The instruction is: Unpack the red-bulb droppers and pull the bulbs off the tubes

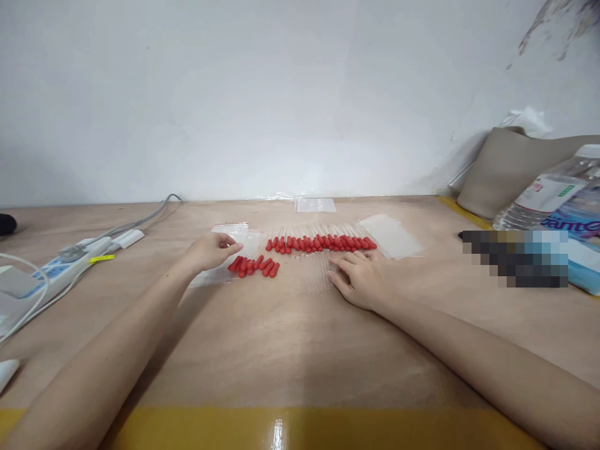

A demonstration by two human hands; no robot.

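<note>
My left hand (216, 250) hovers over a clear zip bag (253, 236), thumb and curled fingers slightly apart, with nothing visible between them. Just right of it lies a small group of loose red rubber bulbs (250, 267). A row of red-bulbed droppers (323, 242) crosses the middle, their clear thin tubes (309, 230) pointing toward the wall. Loose clear tubes (315, 275) lie in front of that row. My right hand (359, 275) rests palm down at their right end, fingers spread and touching or nearly touching them. Its far fingertips are close to the red bulbs.
Another clear bag (391, 236) lies behind my right hand, and a small one (315, 205) by the wall. A power strip (60, 269) with cables is at left. Water bottles (546, 194), a beige bin (501, 165) and a blurred-out item (515, 257) stand at right.
</note>
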